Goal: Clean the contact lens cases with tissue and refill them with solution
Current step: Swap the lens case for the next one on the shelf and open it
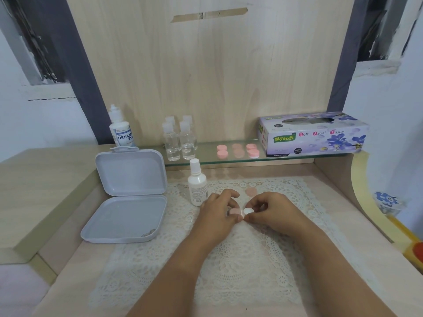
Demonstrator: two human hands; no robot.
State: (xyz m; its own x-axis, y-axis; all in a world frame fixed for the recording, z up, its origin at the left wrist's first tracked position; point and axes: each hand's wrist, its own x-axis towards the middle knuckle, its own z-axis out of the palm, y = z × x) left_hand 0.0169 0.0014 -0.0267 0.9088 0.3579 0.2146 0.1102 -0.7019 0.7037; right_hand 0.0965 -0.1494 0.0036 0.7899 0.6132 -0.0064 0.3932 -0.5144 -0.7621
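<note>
Both hands meet over the middle of a lace mat [229, 259], working a contact lens case [240, 211] between them. The left hand [218, 209] curls its fingers around the pink side of the case, and the right hand [272, 212] pinches the white cap [248, 211] on the other side between thumb and fingers; the fingertips of the two hands nearly touch. Just beyond the gap between the hands a loose pink cap [251, 192] lies flat on the mat. Just left of the left hand's knuckles stands a small white bottle [197, 183], upright and capped. Farther left of that hand an open grey box [128, 197] sits with its lid raised. Beyond the hands, on a glass shelf [206, 160], are four clear bottles [179, 139], more pink cases [238, 151] in a cluster, and, beyond the right hand, a tissue box [311, 135]. A tall solution bottle [120, 129] stands at the shelf's left end, behind the grey box.
</note>
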